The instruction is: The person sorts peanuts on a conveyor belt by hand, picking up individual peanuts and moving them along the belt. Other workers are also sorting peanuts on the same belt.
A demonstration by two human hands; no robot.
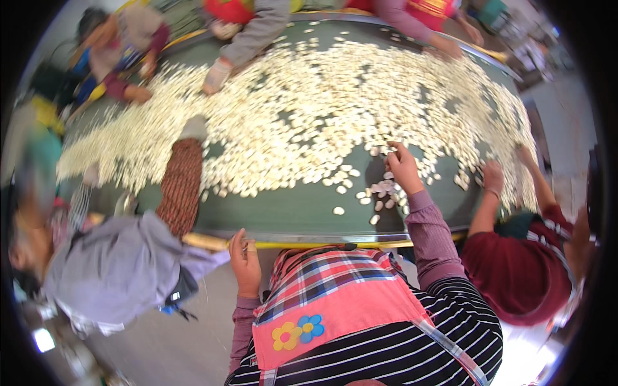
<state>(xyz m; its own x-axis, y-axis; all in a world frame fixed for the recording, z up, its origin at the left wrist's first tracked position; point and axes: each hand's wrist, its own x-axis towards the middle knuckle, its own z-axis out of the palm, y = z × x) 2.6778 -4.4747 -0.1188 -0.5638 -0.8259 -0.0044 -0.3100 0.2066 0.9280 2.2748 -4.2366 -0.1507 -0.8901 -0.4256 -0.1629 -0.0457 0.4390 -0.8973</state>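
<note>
Pale oval beans (309, 125) spread in a wide layer over the dark green surface of a sorting table (270, 212). My right hand (404, 168) reaches over the near edge of the layer, index finger extended onto the beans and the other fingers curled. Whether those curled fingers hold a bean is hidden. A loose cluster of beans (386, 189) lies just below that hand, some in its shadow. My left hand (245, 265) is by the table's near rim, palm partly turned up, with nothing visible in it. A tan wrap is around one of its fingers.
Several people work around the table. At left, a co-worker's knitted sleeve (181, 183) reaches into the beans; at right, a co-worker's hand (492, 178) is close to my right arm. A gloved hand (217, 76) reaches from the far side. A metal rim (309, 237) borders the near side.
</note>
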